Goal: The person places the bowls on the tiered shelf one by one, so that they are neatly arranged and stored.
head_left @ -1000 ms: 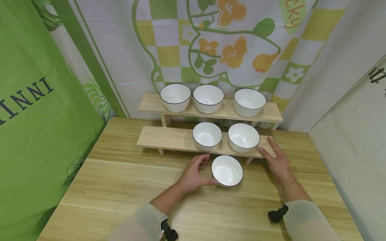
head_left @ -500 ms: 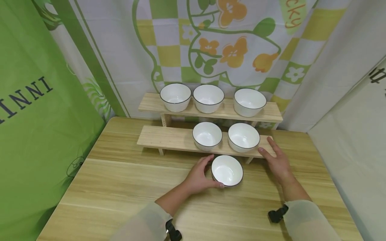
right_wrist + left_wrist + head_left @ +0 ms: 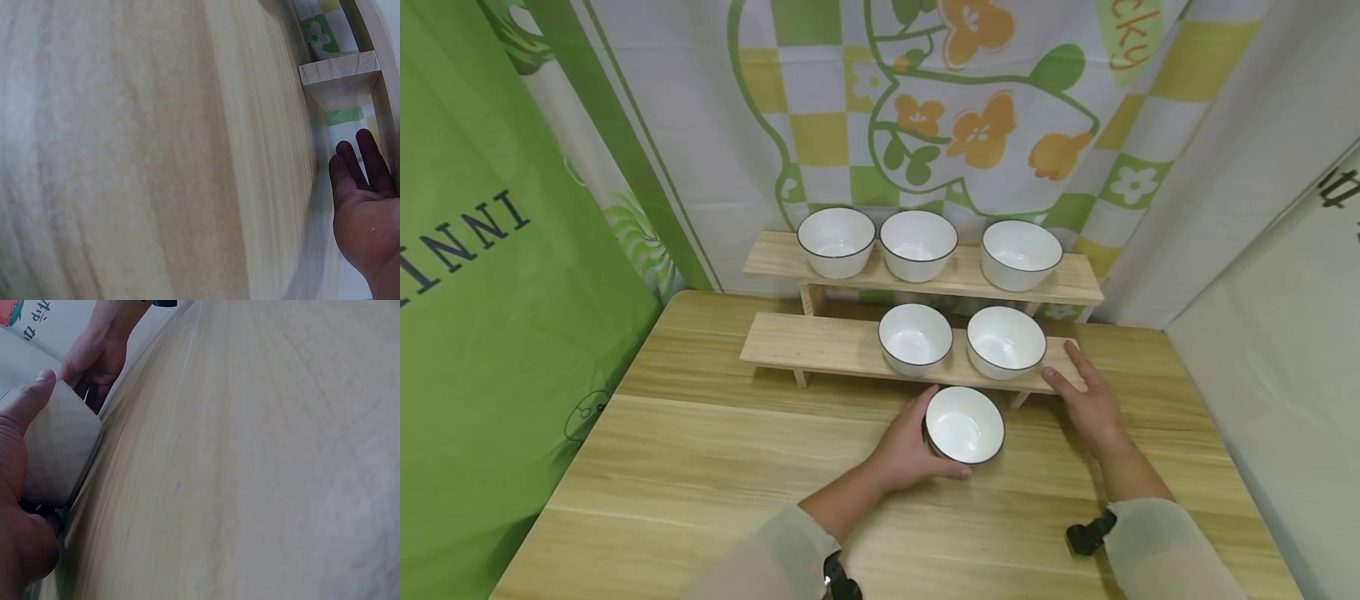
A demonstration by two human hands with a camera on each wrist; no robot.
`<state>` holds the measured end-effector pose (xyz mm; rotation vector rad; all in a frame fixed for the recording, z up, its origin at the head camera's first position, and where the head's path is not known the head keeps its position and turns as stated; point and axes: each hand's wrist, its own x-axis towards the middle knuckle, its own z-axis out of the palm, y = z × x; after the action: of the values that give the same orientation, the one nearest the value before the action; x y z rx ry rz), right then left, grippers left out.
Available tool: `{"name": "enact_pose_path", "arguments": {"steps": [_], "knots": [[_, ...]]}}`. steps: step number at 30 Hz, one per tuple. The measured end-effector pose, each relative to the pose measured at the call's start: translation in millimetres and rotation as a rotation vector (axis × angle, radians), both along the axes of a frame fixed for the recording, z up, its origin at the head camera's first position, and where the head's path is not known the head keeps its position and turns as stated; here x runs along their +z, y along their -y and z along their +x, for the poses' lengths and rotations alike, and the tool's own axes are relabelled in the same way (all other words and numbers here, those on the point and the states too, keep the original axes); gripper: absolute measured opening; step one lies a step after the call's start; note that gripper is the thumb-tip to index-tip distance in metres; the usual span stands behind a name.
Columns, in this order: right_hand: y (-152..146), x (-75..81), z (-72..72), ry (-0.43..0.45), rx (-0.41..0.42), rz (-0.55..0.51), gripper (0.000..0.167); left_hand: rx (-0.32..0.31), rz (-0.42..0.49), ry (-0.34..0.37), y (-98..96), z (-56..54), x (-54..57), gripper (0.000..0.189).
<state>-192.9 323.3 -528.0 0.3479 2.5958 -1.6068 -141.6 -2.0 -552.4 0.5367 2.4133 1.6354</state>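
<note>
A white bowl with a dark rim stands in front of the two-tier wooden stand. My left hand grips its left side, thumb at the near side and fingers at the far side. The left wrist view shows the thumb lying against the bowl's white wall. My right hand rests on the right end of the lower shelf, thumb and index finger on top. Seen from the right wrist, its other fingers stretch out straight below the shelf.
Two matching bowls, a middle one and a right one, sit on the lower shelf. Three more, including a left one, stand on the upper shelf. A patterned curtain hangs behind the wooden table.
My left hand has moved right and closed in around the bowl's side. The bowl and my right hand have stayed in place.
</note>
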Motion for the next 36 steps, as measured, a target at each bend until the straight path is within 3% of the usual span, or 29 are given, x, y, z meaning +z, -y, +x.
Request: {"name": "enact_pose_path", "arguments": {"steps": [6,14,36], "knots": [[0.8,-0.1,-0.3,-0.001,-0.012,-0.031,0.091,0.039,0.01,0.037,-5.8,2.5,-2.4,0.136],[0.2,-0.5,-0.2,-0.006,-0.013,-0.032,0.09,0.083,0.003,0.022,-10.7,5.6,-2.0,0.136],[0.3,-1.0,0.5,-0.037,0.007,-0.025,0.089,0.13,0.005,-0.012,-6.4,6.8,-5.4,0.127]]}}
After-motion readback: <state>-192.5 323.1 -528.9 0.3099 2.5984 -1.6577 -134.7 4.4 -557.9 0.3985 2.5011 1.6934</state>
